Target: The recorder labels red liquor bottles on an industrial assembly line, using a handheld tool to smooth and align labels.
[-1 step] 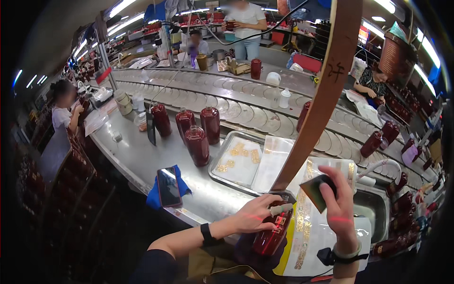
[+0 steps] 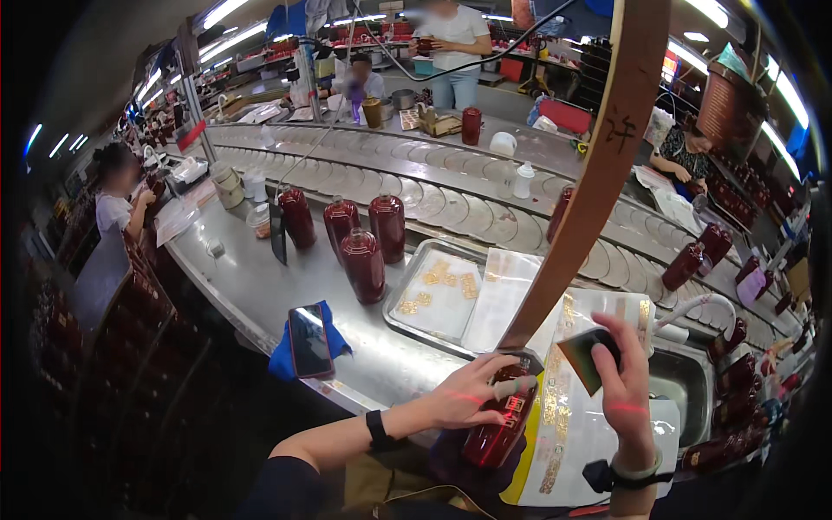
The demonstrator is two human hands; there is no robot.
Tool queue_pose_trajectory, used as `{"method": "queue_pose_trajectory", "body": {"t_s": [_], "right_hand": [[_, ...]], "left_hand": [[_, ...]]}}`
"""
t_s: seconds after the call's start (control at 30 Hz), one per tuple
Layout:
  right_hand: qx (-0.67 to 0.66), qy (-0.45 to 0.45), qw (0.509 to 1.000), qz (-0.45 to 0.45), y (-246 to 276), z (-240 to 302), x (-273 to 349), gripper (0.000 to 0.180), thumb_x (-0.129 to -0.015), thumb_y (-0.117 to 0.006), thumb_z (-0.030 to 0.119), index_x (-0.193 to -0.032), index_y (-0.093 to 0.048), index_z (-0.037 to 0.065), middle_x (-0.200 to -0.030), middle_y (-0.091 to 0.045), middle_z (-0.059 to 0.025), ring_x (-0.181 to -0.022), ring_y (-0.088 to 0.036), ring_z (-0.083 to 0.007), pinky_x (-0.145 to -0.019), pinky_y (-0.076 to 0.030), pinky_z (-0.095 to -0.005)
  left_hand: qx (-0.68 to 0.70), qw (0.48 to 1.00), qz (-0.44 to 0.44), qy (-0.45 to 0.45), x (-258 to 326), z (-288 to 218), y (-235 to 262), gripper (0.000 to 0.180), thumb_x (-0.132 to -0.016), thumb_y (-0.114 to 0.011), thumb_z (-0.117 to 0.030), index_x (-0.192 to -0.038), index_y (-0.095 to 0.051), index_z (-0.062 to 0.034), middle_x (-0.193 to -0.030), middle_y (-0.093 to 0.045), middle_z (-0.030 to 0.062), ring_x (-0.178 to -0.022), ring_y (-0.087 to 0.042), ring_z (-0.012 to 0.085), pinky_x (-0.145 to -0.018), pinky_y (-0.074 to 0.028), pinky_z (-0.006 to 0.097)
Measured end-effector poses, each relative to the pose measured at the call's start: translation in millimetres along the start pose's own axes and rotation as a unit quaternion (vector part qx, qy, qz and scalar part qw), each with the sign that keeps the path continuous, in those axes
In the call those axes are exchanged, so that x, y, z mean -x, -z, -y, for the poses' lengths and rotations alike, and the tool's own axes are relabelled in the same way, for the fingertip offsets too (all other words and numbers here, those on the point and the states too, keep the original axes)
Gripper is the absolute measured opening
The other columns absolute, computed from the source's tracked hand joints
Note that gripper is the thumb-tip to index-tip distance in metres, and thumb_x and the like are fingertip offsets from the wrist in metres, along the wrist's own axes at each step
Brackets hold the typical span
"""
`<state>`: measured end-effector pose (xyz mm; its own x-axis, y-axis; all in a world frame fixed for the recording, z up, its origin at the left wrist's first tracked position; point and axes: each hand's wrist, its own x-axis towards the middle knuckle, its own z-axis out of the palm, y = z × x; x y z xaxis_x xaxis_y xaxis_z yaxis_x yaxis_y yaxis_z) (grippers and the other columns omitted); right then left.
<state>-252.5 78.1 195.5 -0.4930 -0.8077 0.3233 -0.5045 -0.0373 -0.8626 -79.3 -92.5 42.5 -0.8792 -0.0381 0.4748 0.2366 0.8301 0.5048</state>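
Note:
A dark red glass bottle [image 2: 487,449] lies tilted at the bench's front edge, resting on dark cloth. Gold characters show on its side. My left hand [image 2: 468,392] wraps over its upper part, the thumb pressed beside the gold characters; a pale cover sits on one finger. My right hand [image 2: 626,394], raised to the right of the bottle, pinches a flat, dark, squarish scraper [image 2: 581,362] between thumb and fingers, clear of the bottle. Below that hand, strips of gold decals [image 2: 562,407] lie on a white sheet with a yellow edge.
A metal tray [image 2: 392,319] holds gold decals on white paper. Several red bottles [image 2: 362,270] stand behind a phone [image 2: 310,341] on blue cloth. A wooden post [image 2: 589,191] slants up beside my right hand. A sink [image 2: 709,381] is at right; a conveyor [image 2: 416,186] crosses behind. Co-workers sit and stand farther off.
My right hand has shifted slightly right and down, tilting the scraper a little. My left hand stays on the bottle, almost unmoved.

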Motion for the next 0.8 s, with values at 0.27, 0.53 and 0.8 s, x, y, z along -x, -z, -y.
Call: {"method": "queue_pose_trajectory", "body": {"t_s": [0.27,0.53,0.8], "right_hand": [[-0.036,-0.088,0.994,-0.048,-10.4,-40.5,60.3,0.034,-0.092,-0.059,-0.013,-0.124,-0.061,-0.002,-0.109,-0.069,-0.0095,-0.101,-0.064,-0.0142,-0.092,-0.050,-0.0276],[0.263,0.311,0.912,0.047,-59.0,-68.0,72.2,0.023,-0.079,-0.069,0.001,-0.097,-0.078,0.014,-0.101,-0.078,-0.0007,-0.087,-0.069,-0.0211,-0.082,-0.051,-0.0325],[0.312,0.181,0.933,0.013,-77.9,-58.6,28.9,0.022,-0.082,-0.072,0.010,-0.104,-0.072,0.011,-0.099,-0.072,-0.0028,-0.085,-0.064,-0.0285,-0.075,-0.051,-0.0398]], "left_hand": [[-0.064,0.996,0.014,-0.064,39.2,-14.6,-7.6,0.076,-0.083,-0.063,-0.065,-0.153,-0.050,-0.0372,-0.170,-0.023,0.0149,-0.147,-0.029,0.0462,-0.123,-0.028,0.058],[0.078,0.983,-0.161,0.030,77.5,-43.4,-18.0,0.073,-0.105,-0.030,-0.067,-0.151,-0.057,-0.0172,-0.165,-0.031,0.0203,-0.146,-0.031,0.0431,-0.123,-0.022,0.054],[0.201,0.913,-0.308,0.177,62.4,-52.6,-13.2,0.071,-0.110,-0.031,-0.050,-0.144,-0.052,0.0085,-0.155,-0.045,0.0225,-0.138,-0.043,0.0368,-0.117,-0.030,0.043]]}}
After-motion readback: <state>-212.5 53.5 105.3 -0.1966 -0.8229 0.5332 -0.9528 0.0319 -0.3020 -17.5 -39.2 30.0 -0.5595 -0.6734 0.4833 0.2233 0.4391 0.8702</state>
